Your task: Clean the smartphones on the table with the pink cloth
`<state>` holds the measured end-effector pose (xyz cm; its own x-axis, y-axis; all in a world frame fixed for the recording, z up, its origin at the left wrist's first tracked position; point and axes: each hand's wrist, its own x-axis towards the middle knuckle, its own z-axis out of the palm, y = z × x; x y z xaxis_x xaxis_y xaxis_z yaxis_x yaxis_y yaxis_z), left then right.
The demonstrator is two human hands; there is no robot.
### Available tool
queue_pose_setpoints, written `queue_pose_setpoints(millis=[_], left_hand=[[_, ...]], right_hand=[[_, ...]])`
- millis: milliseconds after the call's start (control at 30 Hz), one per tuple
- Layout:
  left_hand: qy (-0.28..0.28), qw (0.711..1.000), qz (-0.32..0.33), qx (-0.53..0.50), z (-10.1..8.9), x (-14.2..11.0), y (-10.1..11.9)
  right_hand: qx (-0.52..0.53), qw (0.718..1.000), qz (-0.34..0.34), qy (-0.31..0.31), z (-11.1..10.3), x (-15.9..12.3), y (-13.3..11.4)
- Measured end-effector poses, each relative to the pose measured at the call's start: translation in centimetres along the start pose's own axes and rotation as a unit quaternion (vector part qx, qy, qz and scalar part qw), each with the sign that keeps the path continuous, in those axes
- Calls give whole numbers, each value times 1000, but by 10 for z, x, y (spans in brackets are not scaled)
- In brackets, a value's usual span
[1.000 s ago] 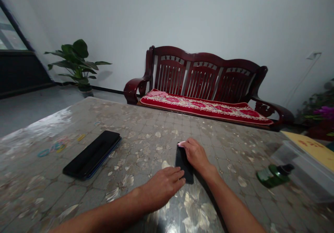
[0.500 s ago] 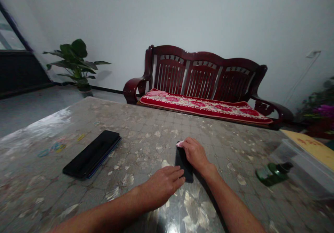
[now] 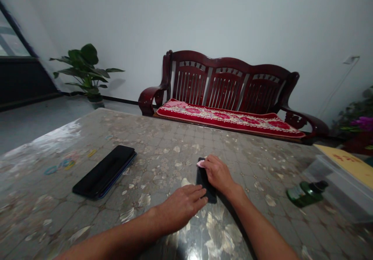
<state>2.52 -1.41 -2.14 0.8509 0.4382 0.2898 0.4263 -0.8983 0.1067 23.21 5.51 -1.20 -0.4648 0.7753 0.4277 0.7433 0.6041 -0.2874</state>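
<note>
A dark phone (image 3: 202, 177) lies flat on the table, partly hidden under both hands. My right hand (image 3: 218, 172) is closed on a small pale pink cloth (image 3: 200, 163) and presses it against the phone's far end. Stretched out, the fingers of my left hand (image 3: 186, 201) rest on the near left part of the phone, holding it down with nothing gripped. To the left, a stack of black phones (image 3: 105, 170) lies at a slant, a blue edge showing underneath.
Colored rubber bands (image 3: 62, 164) are scattered left of the stacked phones. At right, a green bottle (image 3: 305, 193) lies on its side by a clear plastic box (image 3: 335, 186) topped with a yellow card (image 3: 349, 161). Behind the table (image 3: 163, 135) stands a wooden bench (image 3: 224, 81).
My right hand, with the pink cloth, has shifted slightly toward me on the phone's far end. My left hand stays on the phone's near part.
</note>
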Motion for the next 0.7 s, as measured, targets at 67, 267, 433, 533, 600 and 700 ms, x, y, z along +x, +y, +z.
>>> queue_pose_setpoints(millis=[67, 267, 433, 533, 600, 700], left_hand=[[-3, 1000, -3, -2, 0, 0, 0], [-2, 1000, -5, 2, 1, 1, 0], [-3, 1000, -2, 2, 0, 0, 0], [0, 1000, -5, -10, 0, 0, 0], [2, 1000, -6, -13, 0, 0, 0], [-2, 1000, -6, -7, 0, 0, 0]], right_hand=[[19, 1000, -18, -10, 0, -3, -4], [13, 1000, 2, -13, -2, -4, -1], [-63, 994, 89, -4, -7, -2, 9], [-45, 996, 75, -5, -4, -6, 4], [-12, 999, 39, -6, -1, -8, -1], [3, 1000, 14, -7, 2, -8, -5]])
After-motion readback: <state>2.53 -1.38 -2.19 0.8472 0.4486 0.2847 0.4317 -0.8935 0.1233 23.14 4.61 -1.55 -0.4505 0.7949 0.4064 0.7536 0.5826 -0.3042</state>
